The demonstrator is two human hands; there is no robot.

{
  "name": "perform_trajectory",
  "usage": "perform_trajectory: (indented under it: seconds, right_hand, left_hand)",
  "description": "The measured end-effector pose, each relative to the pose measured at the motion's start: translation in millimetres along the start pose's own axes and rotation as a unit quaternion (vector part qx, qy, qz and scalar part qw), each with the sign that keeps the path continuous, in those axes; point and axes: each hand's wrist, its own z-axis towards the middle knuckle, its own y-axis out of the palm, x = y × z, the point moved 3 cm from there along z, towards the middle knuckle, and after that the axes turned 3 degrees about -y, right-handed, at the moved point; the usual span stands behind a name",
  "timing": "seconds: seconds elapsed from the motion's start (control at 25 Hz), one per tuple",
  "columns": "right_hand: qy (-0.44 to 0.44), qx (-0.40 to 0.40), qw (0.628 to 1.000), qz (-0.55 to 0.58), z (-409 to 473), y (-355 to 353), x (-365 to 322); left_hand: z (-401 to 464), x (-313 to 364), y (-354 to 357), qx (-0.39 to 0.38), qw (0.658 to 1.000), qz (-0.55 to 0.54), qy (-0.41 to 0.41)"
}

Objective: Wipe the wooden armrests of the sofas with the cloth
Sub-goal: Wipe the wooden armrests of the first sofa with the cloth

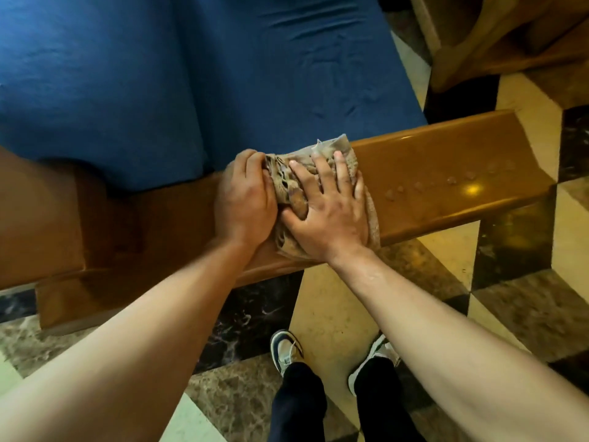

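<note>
Both hands work together on the cloth (318,161), a crumpled beige rag lying across the top of the wooden armrest (446,173) at about its middle. The right hand (331,212) lies flat on the rag with fingers spread and straight, pressing it down onto the wood; the left hand (243,205) sits just beside it, touching it, with fingers curled over and bunching the rag's left edge. The two hands are side by side, not apart. To the right of the cloth the glossy armrest top carries a row of water droplets (449,181) running toward its right end, and that stretch looks not yet wiped, so I judge the job on this armrest to be roughly midway at best: the right half plainly needs a pass, while the part to the left of the hands lies in shadow and I cannot tell whether it is already clean. Beyond the armrest, on the far side, lies the blue seat cushion (159,74) of the sofa. At the far right a second piece of wooden furniture (510,36) shows, perhaps another sofa whose armrests remain to be done, though too little of it is visible to say. On the near side the person's shoes (285,349) stand on the patterned marble floor (516,301)
</note>
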Motion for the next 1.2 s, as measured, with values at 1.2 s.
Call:
perform_trajectory:
  seconds: [1.2]
  right_hand:
    - [-0.026,0.167,0.986,-0.001,-72.8,-25.0,143.9]
  left_hand:
    - [5.6,95.6,72.6,-0.004,0.994,0.109,0.013]
